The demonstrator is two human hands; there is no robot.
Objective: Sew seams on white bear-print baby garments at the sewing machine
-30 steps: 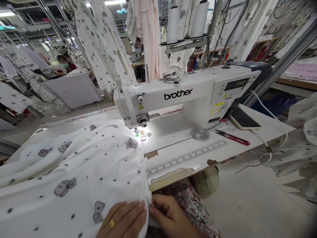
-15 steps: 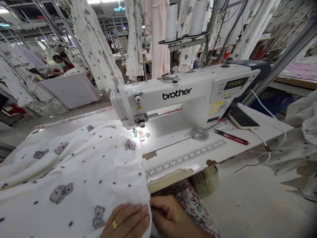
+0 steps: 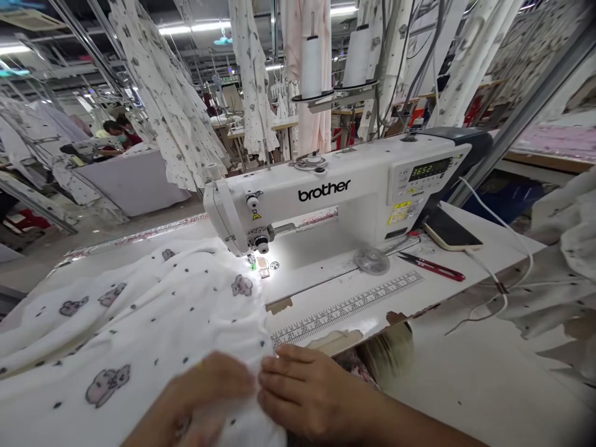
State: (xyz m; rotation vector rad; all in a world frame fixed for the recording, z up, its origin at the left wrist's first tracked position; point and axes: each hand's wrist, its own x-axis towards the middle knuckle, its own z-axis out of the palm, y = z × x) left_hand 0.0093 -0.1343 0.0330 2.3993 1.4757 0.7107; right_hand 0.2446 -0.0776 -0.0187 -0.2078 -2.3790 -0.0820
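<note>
White fabric with printed bears and dark dots [image 3: 153, 329] spreads over the left of the sewing table, its gathered right edge running up to the needle area. My right hand [image 3: 311, 388] is closed on that edge near the table's front, fingertips on top of the cloth. Just left of it, my left hand [image 3: 209, 388] is bent over the cloth; motion blurs its fingers, so their grip is unclear. Beyond both hands stands a white sewing machine [image 3: 326, 192], its lamp lighting the presser foot [image 3: 252, 261] at the fabric's far right corner.
Right of the fabric, a printed ruler strip [image 3: 349, 307] lies along the table. Red-handled thread snips [image 3: 433, 266], a clear round disc [image 3: 372, 261] and a phone with a cable [image 3: 451, 228] lie farther right. Thread cones [image 3: 311, 68] stand behind the machine.
My right hand has come up from below the table edge onto the fabric's edge. My left hand, earlier flat on the cloth, has lifted and bent. The view has shifted slightly.
</note>
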